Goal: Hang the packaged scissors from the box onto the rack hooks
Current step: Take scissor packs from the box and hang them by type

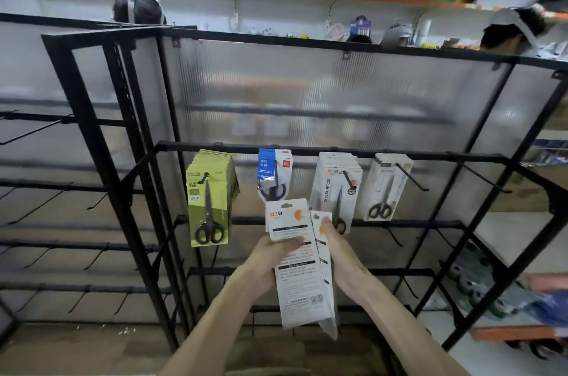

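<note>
**Both hands hold scissor packs by the rack**

I see my left hand (270, 259) with its fingers curled round a small stack of packs (295, 277), thumb on the front. My right hand (344, 255) pinches a single pack (324, 265) just beside that stack, thumb pressed on its face. The two touch along one edge.

Just past my fingertips, more packs hang on the black rack (92, 117). The green packs (209, 206) are left of my left hand. A blue pack (273, 172) hangs right above it. A white bunch (333, 188) hangs just behind my right fingers. Further right is a last pack (384, 188) on a long hook (412, 177).
</note>
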Tool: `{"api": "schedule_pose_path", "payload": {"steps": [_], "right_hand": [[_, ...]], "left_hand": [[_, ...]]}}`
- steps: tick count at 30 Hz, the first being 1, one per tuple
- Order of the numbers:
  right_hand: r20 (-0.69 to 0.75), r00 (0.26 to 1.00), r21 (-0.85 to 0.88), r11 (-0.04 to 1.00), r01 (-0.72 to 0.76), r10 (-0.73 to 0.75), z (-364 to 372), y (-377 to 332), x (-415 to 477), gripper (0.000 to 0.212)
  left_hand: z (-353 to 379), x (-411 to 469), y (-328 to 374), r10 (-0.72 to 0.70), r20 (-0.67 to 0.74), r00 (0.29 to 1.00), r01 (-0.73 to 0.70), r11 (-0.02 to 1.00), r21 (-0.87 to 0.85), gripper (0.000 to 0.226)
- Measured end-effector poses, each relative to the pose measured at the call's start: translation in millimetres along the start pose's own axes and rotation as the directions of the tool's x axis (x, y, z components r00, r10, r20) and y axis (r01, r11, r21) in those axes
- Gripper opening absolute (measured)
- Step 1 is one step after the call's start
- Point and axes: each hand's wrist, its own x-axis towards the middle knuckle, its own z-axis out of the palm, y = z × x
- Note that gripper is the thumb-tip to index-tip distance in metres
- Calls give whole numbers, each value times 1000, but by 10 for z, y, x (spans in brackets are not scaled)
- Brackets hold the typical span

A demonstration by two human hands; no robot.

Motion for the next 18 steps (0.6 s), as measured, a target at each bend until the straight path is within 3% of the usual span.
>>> {"api": "schedule_pose_path", "payload": {"steps": [3,5,8,10,13,18], "right_hand": [[97,995,36,999,-38,34,-93,-20,-51,72],[102,993,31,998,-56,53,-152,-58,-91,64],[22,998,-199,978,66,-63,-158,-84,-201,33],[-44,990,-286,951,113,-131,-167,-69,-243,44],[-178,975,-217,971,97,-137,-262,-110,-302,55],[-253,956,-162,981,108,-147,-606,-209,-382,10]], "left_hand": [[6,-77,-3,-2,-1,1000,2,1000,-20,26],[10,-115,7,-12,-9,1000,12,999,-36,25],[67,-150,12,13,-4,1000,-13,1000,-20,21],[158,-193,7,28,24,999,-28,1000,-8,19],[275,-273,-30,-8,57,998,11,998,-55,22],[321,-283,-142,-30,-83,996,18,990,-139,27]]}}
